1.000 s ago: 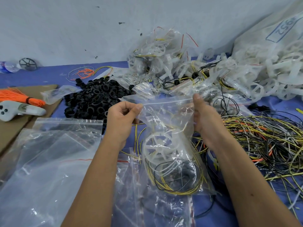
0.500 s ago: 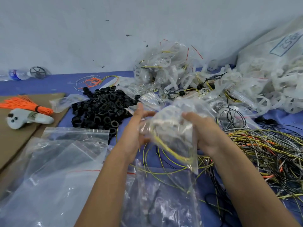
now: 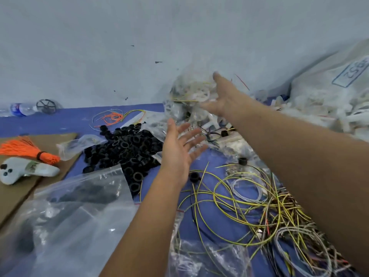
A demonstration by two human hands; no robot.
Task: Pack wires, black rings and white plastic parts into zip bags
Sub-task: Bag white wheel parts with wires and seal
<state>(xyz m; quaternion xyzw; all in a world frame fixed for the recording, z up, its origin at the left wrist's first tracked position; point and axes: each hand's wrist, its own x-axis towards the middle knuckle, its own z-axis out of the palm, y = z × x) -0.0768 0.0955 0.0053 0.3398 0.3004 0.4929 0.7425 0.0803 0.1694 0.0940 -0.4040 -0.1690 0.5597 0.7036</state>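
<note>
Both hands are spreading open with straight fingers, holding nothing. The right hand [image 3: 221, 96] is reaching toward the upper centre, where a filled zip bag [image 3: 191, 90] is blurring just left of its fingers; its long axis cannot be told. The left hand [image 3: 179, 148] is hovering lower, beside the black rings [image 3: 123, 148].

filled zip bag [image 3: 191, 90] blurred against pile.

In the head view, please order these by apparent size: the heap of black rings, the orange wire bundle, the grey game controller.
1. Heap of black plastic rings, clearly largest.
2. Orange wire bundle and grey game controller: they look nearly equal, so I do not rank them.
</note>
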